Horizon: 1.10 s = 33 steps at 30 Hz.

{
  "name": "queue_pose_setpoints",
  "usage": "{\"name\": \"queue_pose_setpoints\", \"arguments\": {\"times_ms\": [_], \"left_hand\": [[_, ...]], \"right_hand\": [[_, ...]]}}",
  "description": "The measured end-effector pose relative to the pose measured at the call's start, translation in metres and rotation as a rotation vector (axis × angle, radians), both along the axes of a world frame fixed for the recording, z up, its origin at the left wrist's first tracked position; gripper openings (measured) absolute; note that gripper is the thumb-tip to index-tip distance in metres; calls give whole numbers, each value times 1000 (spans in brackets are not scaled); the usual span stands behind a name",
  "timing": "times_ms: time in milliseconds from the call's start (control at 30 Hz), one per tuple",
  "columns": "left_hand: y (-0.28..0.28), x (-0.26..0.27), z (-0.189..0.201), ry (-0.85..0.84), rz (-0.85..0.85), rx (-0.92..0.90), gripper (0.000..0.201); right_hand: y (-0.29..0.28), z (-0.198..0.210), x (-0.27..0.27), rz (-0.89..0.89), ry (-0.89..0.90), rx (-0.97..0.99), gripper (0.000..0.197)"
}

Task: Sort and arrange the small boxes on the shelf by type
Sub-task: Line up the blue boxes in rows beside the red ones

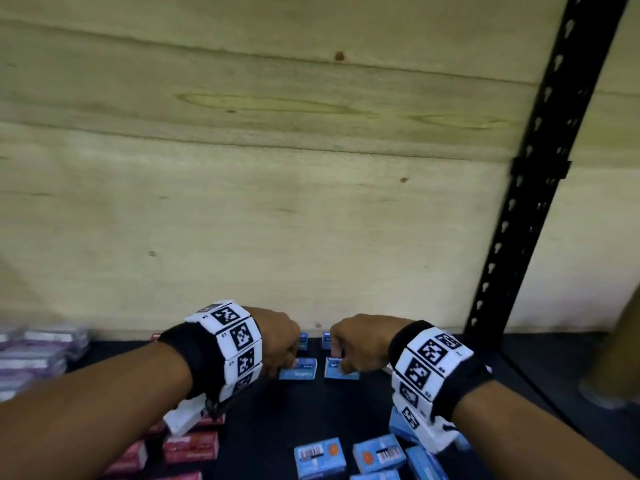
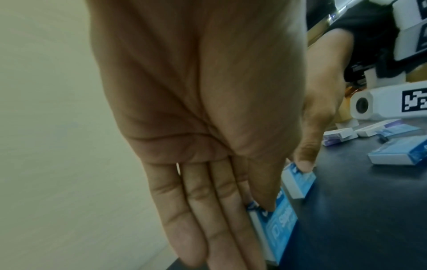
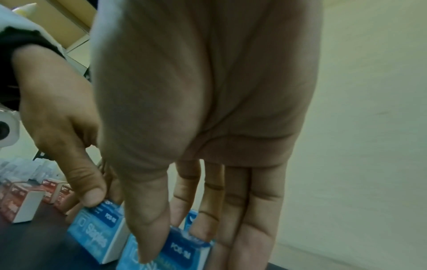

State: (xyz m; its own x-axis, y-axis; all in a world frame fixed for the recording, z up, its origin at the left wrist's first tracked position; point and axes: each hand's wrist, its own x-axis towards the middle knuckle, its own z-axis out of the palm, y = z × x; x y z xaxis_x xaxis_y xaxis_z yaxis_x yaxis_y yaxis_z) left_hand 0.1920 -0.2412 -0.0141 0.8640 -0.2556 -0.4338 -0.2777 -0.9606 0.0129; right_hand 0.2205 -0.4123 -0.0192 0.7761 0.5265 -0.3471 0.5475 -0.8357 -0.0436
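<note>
Two blue staples boxes lie side by side near the back of the dark shelf [image 1: 304,410]. My left hand [image 1: 280,342] pinches the left blue box [image 1: 298,369], thumb on its top face [image 2: 280,221] and fingers behind it. My right hand [image 1: 349,341] pinches the right blue box [image 1: 341,371], thumb on its face [image 3: 177,254] and a fingertip at its far edge. Two more blue boxes [image 1: 304,339] stand behind them against the back wall. Several blue boxes [image 1: 320,457] lie at the front, and red boxes [image 1: 190,445] sit at the front left.
A plywood back wall [image 1: 242,168] closes the shelf. A black perforated upright [image 1: 540,188] rises at the right. Purple and white boxes [image 1: 38,355] are stacked at the far left. A loose blue box [image 2: 397,153] and purple boxes [image 2: 339,136] lie to the right.
</note>
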Motion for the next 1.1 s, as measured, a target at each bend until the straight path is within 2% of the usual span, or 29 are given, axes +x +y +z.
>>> {"name": "queue_pose_setpoints", "arguments": {"times_ms": [200,400,533,667,967,1100], "left_hand": [[-6,2,-4,-6,-12,53,27],[1,1,-6,-22,5,18,22],[7,2,-5,-63,-7,78,20],[13,3,-3,-49,16,44,26],[20,7,-8,-59,45,-15,25],[19,1,-1,-170,43,114,38]], "right_hand": [[11,-6,3,16,-20,20,26],[9,-7,6,8,-22,14,25],[3,-6,9,-19,-23,2,27],[0,-6,13,-40,-33,-3,23],[-1,-6,16,-44,-52,3,24],[-6,0,10,-46,-58,31,25]]}}
